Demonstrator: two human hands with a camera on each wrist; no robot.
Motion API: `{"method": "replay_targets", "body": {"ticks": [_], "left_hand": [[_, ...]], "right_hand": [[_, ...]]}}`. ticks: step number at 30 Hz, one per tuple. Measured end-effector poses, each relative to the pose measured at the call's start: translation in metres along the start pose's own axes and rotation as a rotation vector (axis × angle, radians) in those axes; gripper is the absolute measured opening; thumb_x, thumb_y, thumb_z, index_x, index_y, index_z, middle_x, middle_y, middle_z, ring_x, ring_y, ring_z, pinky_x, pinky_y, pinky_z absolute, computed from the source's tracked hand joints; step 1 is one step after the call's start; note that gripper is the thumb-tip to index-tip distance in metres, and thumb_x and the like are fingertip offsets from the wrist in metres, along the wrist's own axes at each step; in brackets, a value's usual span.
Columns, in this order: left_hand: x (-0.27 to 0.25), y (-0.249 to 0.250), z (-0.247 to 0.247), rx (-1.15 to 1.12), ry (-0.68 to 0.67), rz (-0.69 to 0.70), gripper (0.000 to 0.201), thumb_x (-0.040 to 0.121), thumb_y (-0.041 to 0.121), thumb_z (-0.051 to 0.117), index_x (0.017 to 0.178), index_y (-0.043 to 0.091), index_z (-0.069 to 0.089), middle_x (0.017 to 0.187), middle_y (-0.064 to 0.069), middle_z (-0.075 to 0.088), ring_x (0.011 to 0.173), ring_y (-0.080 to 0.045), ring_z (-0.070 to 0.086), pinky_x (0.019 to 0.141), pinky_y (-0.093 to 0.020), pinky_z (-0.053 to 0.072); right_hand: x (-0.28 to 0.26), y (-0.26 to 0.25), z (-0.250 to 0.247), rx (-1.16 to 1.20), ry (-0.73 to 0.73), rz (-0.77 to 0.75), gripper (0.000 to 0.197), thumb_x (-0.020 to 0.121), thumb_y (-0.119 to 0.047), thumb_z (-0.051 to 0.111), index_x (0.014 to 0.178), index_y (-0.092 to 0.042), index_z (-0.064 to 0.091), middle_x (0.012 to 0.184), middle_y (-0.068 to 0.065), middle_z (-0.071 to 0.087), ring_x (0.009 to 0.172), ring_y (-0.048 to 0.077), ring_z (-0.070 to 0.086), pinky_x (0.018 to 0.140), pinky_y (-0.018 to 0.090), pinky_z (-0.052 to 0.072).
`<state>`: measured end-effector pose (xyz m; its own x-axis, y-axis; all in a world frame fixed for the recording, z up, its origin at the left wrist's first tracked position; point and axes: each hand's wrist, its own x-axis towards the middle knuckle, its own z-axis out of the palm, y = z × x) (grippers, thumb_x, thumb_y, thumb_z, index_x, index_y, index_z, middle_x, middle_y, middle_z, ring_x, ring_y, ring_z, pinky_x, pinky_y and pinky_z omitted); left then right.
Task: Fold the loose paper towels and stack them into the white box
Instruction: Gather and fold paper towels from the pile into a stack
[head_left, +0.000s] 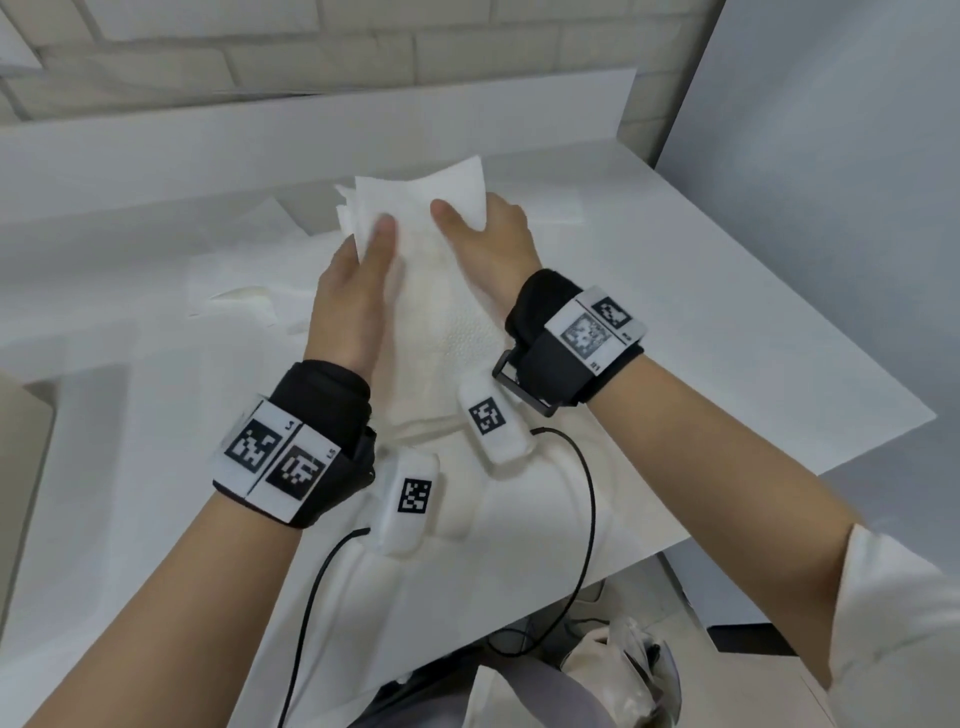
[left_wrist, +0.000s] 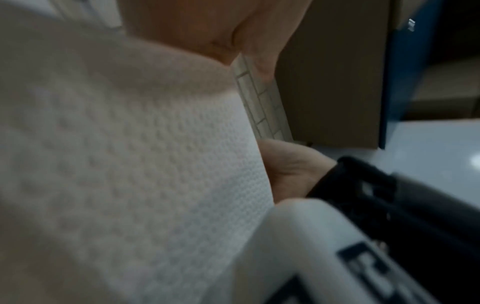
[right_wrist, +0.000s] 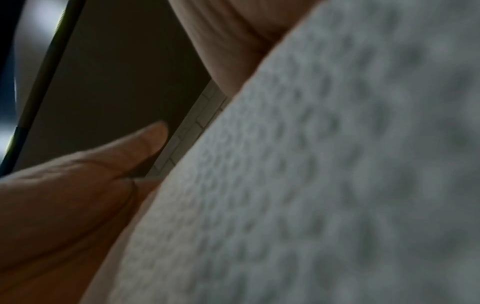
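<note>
One white desk (head_left: 701, 291) holds loose paper towels (head_left: 234, 296), too blurry to count. Two hands are up above it. The left hand (head_left: 353, 296) and the right hand (head_left: 488, 239) each pinch one paper towel (head_left: 421, 208) at its side edges, thumbs on top. The towel hangs down between them.

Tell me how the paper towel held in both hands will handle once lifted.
Probably floppy: the towel drapes from the left hand and right hand down to the table. Likely light, held by thumb pinches. Its dimpled surface probably resists slipping.
</note>
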<state>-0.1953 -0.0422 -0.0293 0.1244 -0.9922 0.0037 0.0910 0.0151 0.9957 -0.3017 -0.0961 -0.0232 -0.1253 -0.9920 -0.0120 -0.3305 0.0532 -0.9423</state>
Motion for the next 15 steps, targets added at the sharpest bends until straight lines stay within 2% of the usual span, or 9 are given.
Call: {"method": "replay_targets", "body": {"ticks": [2, 4, 5, 7, 9, 12, 13, 15], "left_hand": [[-0.001, -0.001, 0.001, 0.111, -0.015, 0.099, 0.043, 0.084, 0.027, 0.059, 0.124, 0.014, 0.05, 0.12, -0.003, 0.061, 0.109, -0.017, 0.06, 0.097, -0.037, 0.048], [0.001, -0.003, -0.004, 0.143, 0.015, 0.139, 0.053, 0.079, 0.021, 0.057, 0.129, 0.013, 0.042, 0.124, -0.004, 0.057, 0.111, -0.018, 0.058, 0.097, -0.04, 0.048], [0.003, -0.004, -0.007, 0.125, 0.036, 0.144, 0.054, 0.08, 0.017, 0.056, 0.131, 0.014, 0.038, 0.126, -0.004, 0.055, 0.113, -0.018, 0.057, 0.098, -0.04, 0.047], [0.006, -0.005, -0.013, 0.086, 0.036, 0.156, 0.061, 0.081, 0.013, 0.055, 0.135, 0.017, 0.027, 0.132, -0.006, 0.049, 0.117, -0.019, 0.054, 0.1, -0.043, 0.046], [0.011, -0.007, -0.017, 0.101, 0.01, 0.16, 0.075, 0.081, 0.01, 0.055, 0.142, 0.021, 0.013, 0.136, -0.007, 0.045, 0.12, -0.019, 0.052, 0.101, -0.043, 0.044], [0.018, -0.012, -0.021, 0.163, -0.042, 0.094, 0.093, 0.085, 0.003, 0.06, 0.146, 0.023, -0.007, 0.132, 0.002, 0.046, 0.117, -0.013, 0.052, 0.104, -0.04, 0.041], [0.019, -0.014, -0.022, 0.173, -0.072, 0.062, 0.098, 0.082, 0.005, 0.064, 0.147, 0.022, -0.007, 0.131, 0.003, 0.048, 0.117, -0.013, 0.053, 0.104, -0.041, 0.041], [0.023, -0.017, -0.023, 0.205, -0.155, -0.006, 0.098, 0.071, 0.013, 0.072, 0.147, 0.02, 0.01, 0.127, 0.001, 0.055, 0.112, -0.016, 0.058, 0.099, -0.043, 0.046]], "right_hand": [[-0.006, -0.004, -0.002, 0.038, -0.014, 0.038, 0.058, 0.086, -0.048, 0.054, 0.124, -0.005, 0.042, 0.127, 0.009, 0.043, 0.116, 0.027, 0.048, 0.098, 0.039, 0.043], [-0.006, 0.003, -0.007, 0.067, -0.085, 0.076, 0.065, 0.089, -0.046, 0.053, 0.133, -0.008, 0.025, 0.132, 0.004, 0.033, 0.122, 0.021, 0.041, 0.095, 0.027, 0.037], [-0.008, 0.004, -0.01, 0.083, -0.142, 0.092, 0.07, 0.088, -0.048, 0.054, 0.136, -0.009, 0.022, 0.135, 0.003, 0.033, 0.124, 0.02, 0.041, 0.095, 0.026, 0.036], [-0.014, 0.007, -0.014, 0.078, -0.264, 0.084, 0.068, 0.086, -0.046, 0.058, 0.137, -0.011, 0.03, 0.135, 0.003, 0.046, 0.12, 0.019, 0.049, 0.1, 0.03, 0.041], [-0.019, 0.009, -0.014, 0.081, -0.337, 0.015, 0.052, 0.089, -0.031, 0.06, 0.133, -0.011, 0.042, 0.129, 0.004, 0.056, 0.116, 0.018, 0.056, 0.101, 0.033, 0.044], [-0.023, 0.013, -0.012, 0.086, -0.269, -0.065, 0.046, 0.09, -0.01, 0.056, 0.133, -0.006, 0.039, 0.128, 0.006, 0.054, 0.116, 0.019, 0.054, 0.098, 0.03, 0.044], [-0.024, 0.014, -0.012, 0.085, -0.234, -0.09, 0.043, 0.091, -0.008, 0.054, 0.13, -0.006, 0.039, 0.123, 0.004, 0.054, 0.111, 0.018, 0.054, 0.093, 0.026, 0.045], [-0.025, 0.013, -0.011, 0.095, -0.147, -0.127, 0.032, 0.092, -0.006, 0.051, 0.122, -0.007, 0.04, 0.109, 0.0, 0.054, 0.098, 0.014, 0.053, 0.078, 0.015, 0.045]]}}
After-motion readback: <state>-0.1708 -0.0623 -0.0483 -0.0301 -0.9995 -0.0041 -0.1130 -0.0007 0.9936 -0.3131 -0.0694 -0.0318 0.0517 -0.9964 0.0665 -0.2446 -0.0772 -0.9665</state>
